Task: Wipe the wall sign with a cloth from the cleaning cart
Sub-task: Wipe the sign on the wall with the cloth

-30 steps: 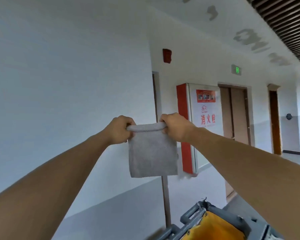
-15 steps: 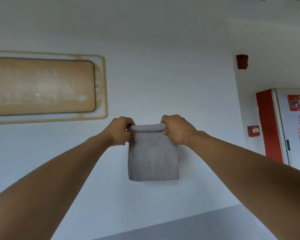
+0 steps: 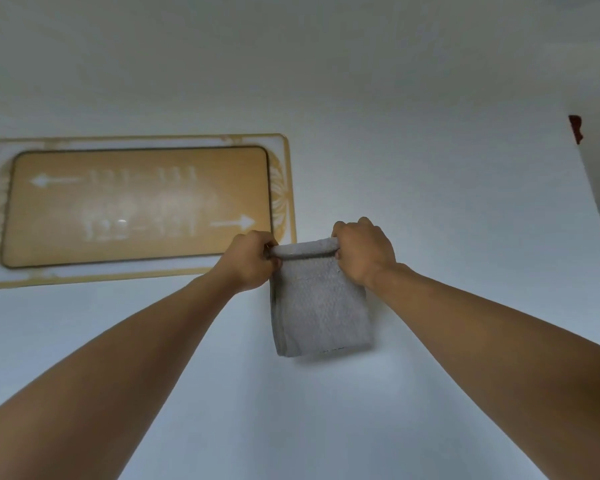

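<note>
Wall: the pale, plain-painted wall point(image 3: 430, 168) fills nearly the whole view now. A second ago the view ran down a corridor with a fire cabinet and a yellow cart at the bottom; both are gone from sight, bar a sliver of red at the right edge.

Sign: the wide tan rectangular wall sign with rounded corners and a pale gold-patterned border point(image 3: 136, 206) came into view half a second ago at the far left, and now sits large and nearly whole. It carries pale arrows and blurred numerals. My reading is that the person has turned to face it, so the wiping can begin soon; no wiping has been done yet.

Cloth: the grey folded terry cloth point(image 3: 319, 303) hangs just right of the sign's lower right corner, its rolled top edge level with the sign's bottom border. It overlaps the sign nowhere. Whether it touches the wall cannot be told.

Right grip: the right hand point(image 3: 364, 252), well right of the sign's corner, has fingers curled tight round the right end of the cloth's rolled top edge.

Left grip: the left hand point(image 3: 252, 261) lies over the sign's lower right corner in the view, fingers curled shut round the left end of the same edge. Both holds look unchanged over the last second.
</note>
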The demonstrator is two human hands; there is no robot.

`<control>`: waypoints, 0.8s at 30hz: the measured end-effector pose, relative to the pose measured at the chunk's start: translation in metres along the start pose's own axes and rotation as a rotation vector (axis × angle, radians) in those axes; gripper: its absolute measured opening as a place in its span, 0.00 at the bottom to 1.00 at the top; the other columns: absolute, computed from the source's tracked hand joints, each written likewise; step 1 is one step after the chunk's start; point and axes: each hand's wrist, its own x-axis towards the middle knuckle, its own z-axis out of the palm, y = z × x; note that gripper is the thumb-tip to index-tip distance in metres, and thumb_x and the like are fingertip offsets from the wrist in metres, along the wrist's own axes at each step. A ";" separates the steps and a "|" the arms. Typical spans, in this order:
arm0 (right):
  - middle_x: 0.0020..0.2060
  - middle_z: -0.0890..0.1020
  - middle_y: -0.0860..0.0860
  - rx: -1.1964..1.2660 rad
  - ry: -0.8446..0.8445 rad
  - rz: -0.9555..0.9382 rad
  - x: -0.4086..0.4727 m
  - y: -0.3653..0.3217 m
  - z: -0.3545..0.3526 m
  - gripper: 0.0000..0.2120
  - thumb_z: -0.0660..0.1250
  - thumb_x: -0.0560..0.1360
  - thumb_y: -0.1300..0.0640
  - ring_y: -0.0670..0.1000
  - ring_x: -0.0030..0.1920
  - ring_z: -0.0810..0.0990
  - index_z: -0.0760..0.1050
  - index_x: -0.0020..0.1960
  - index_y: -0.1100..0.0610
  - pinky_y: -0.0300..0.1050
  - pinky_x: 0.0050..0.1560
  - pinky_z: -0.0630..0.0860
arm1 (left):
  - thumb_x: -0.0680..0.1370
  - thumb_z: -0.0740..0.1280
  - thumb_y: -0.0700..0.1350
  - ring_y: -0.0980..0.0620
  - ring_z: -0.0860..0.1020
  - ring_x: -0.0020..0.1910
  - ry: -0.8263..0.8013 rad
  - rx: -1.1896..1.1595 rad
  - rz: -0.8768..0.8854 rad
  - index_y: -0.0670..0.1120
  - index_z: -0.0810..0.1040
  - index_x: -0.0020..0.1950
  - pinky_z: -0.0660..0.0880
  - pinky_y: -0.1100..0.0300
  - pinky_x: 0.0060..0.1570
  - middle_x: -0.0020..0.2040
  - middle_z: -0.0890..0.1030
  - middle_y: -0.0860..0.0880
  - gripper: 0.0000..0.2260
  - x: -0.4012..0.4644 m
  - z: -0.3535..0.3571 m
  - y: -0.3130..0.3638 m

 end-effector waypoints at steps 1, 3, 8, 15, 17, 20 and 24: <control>0.45 0.79 0.53 -0.011 0.025 -0.007 0.005 0.001 0.005 0.10 0.62 0.75 0.66 0.54 0.55 0.71 0.74 0.53 0.57 0.45 0.43 0.64 | 0.75 0.67 0.39 0.44 0.80 0.38 0.015 0.002 0.001 0.41 0.79 0.50 0.81 0.49 0.40 0.40 0.81 0.43 0.05 0.006 0.002 -0.001; 0.46 0.79 0.51 -0.040 0.074 -0.017 0.016 0.006 0.014 0.09 0.62 0.75 0.66 0.54 0.56 0.70 0.74 0.52 0.56 0.45 0.47 0.64 | 0.76 0.67 0.39 0.42 0.81 0.40 0.045 0.015 0.013 0.41 0.79 0.48 0.81 0.47 0.41 0.42 0.81 0.42 0.04 0.018 0.006 -0.003; 0.57 0.73 0.56 -0.118 0.265 0.065 0.045 0.011 0.036 0.11 0.63 0.74 0.66 0.57 0.59 0.68 0.74 0.55 0.58 0.48 0.55 0.65 | 0.77 0.66 0.41 0.41 0.79 0.39 0.156 0.071 0.043 0.40 0.77 0.43 0.78 0.48 0.40 0.39 0.81 0.41 0.06 0.049 0.012 -0.006; 0.51 0.79 0.56 0.361 0.413 0.305 0.091 -0.009 0.058 0.09 0.58 0.80 0.66 0.58 0.49 0.78 0.70 0.58 0.60 0.48 0.38 0.67 | 0.79 0.62 0.43 0.44 0.75 0.40 0.377 0.097 0.071 0.43 0.75 0.50 0.70 0.53 0.37 0.42 0.79 0.45 0.05 0.102 0.013 -0.017; 0.53 0.78 0.56 0.413 0.445 0.302 0.097 -0.018 0.074 0.09 0.57 0.80 0.67 0.58 0.50 0.77 0.70 0.59 0.60 0.50 0.41 0.70 | 0.79 0.61 0.43 0.48 0.74 0.38 0.407 0.047 0.050 0.42 0.75 0.52 0.69 0.56 0.35 0.40 0.78 0.46 0.06 0.106 0.019 -0.029; 0.55 0.78 0.57 0.357 0.557 0.234 0.095 -0.026 0.102 0.13 0.57 0.80 0.65 0.58 0.53 0.75 0.72 0.62 0.60 0.49 0.51 0.70 | 0.79 0.62 0.43 0.52 0.71 0.36 0.457 -0.019 0.050 0.42 0.75 0.50 0.66 0.62 0.33 0.38 0.77 0.47 0.05 0.106 0.030 -0.040; 0.54 0.78 0.58 0.370 0.722 0.164 0.092 -0.027 0.119 0.18 0.62 0.78 0.59 0.58 0.53 0.75 0.72 0.67 0.61 0.52 0.54 0.73 | 0.77 0.64 0.45 0.46 0.73 0.39 0.498 -0.032 0.037 0.41 0.74 0.48 0.67 0.54 0.36 0.38 0.77 0.47 0.07 0.111 0.035 -0.039</control>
